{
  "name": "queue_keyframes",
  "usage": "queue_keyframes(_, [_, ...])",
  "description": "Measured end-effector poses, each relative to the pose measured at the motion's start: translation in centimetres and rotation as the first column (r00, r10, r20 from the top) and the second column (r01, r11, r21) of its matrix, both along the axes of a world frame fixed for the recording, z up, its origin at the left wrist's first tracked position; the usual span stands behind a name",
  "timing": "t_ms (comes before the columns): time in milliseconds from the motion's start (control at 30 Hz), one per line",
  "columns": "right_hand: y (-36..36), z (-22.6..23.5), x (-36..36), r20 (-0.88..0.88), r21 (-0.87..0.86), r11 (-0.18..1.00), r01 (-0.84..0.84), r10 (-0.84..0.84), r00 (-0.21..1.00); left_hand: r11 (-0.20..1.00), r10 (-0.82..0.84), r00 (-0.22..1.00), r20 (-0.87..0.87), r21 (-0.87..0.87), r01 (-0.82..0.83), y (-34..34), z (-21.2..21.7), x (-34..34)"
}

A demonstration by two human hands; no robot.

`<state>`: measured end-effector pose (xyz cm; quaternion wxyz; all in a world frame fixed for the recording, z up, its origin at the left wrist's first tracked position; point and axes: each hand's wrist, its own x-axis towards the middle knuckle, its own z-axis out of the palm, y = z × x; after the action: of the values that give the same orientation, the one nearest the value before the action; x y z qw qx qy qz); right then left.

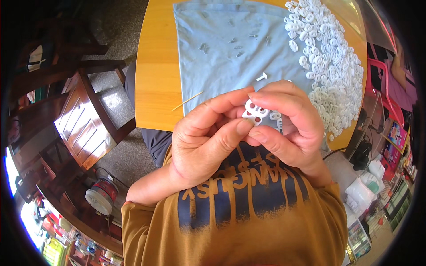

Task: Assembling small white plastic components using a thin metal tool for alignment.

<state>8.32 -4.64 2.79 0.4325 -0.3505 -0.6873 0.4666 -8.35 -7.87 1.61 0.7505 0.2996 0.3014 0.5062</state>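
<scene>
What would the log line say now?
left hand: pinching white holed plastic; right hand: pinching it too; white rings: heaped right; thin stick: over left edge of blue cloth

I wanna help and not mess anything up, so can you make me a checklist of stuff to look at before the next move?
1. Both hands have a grip: ok. Left fingers and right fingers pinch the held white part.
2. Held part is put together right: cannot tell, because fingers cover some of it.
3. T-shaped white piece is in sight: ok, it lies on the blue cloth just past the hands.
4. Thin stick is all on the cloth: not ok, it crosses the edge onto the wooden table.
5. Cloth is smooth: not ok, it has wrinkles.
</scene>
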Motion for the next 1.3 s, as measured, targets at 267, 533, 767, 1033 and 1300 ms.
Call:
queue_keyframes(267, [0.4,-0.8,0.2,-0.047,0.043,0.999,-0.03,0.032,0.998,1.0,0.014,0.996,0.083,0.009,-0.014,-0.1,0.1,0.3])
queue_keyframes(533, [0.6,-1.2,0.1,-0.041,0.144,0.989,-0.021,0.027,0.999,0.998,0.028,0.999,-0.024,-0.059,-0.029,0.0,0.4,0.2])
queue_keyframes(767, [0.3,-1.2,0.2,-0.041,0.109,0.994,-0.015,0.019,0.999,0.991,0.023,1.0,0.011,-0.13,-0.022,0.0,0.8,0.0])
queue_keyframes(1033, [0.4,-1.2,0.1,-0.113,0.001,0.999,-0.038,0.037,0.993,0.998,0.047,0.994,0.101,-0.055,-0.042,-0.4,0.2,0.5])
queue_keyframes(1300, [0.9,-1.4,0.5,-0.129,0.089,0.992,-0.085,0.096,0.987,0.999,0.041,0.99,0.138,0.02,-0.044,-0.4,0.2,0.8])
